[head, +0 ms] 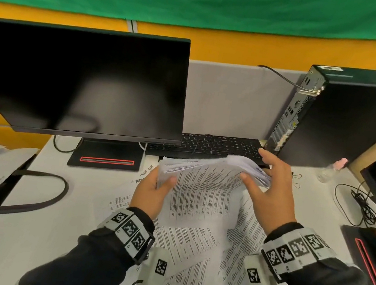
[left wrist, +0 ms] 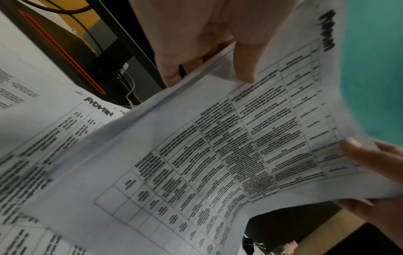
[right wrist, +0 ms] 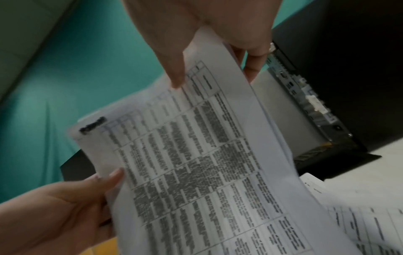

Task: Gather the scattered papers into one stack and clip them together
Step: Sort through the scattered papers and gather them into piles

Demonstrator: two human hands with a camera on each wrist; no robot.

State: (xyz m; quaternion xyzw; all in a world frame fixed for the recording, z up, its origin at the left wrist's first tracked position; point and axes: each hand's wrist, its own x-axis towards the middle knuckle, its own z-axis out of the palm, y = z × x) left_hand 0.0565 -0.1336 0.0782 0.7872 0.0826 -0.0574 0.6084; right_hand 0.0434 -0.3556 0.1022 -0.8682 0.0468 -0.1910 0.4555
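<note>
Head view: bundle of papers (head: 206, 177) is up off the desk (head: 28, 228), held in front of the keyboard (head: 209, 143), sagging in the middle because I only have it by its two ends. I hold it raised like this, I judge, so the edges can be squared before clipping. More loose sheets (head: 190, 261) lie flat on the desk under and nearer me, so gathering is not finished. My left hand (head: 151, 193) grips the left end, thumb on top of the printed page, other fingers curled underneath; the left wrist view shows my thumb (left wrist: 244, 63) pressed on the top sheet with the rest behind. My right hand (head: 271, 187) is at the right end, fingers spread and mostly straight, thumb on the top face and fingers behind the edge; in the right wrist view the paper edge sits between thumb (right wrist: 174, 69) and fingers, a loose pinch rather than a fist. Binder clips (head: 296, 180) sit on the desk just right of that hand, untouched, near the computer tower (head: 348, 118). Monitor (head: 78, 80) stands to the left, well apart from the bundle. Everything is motion-blurred, so exact fingertip contact on the right is hard to tell.
</note>
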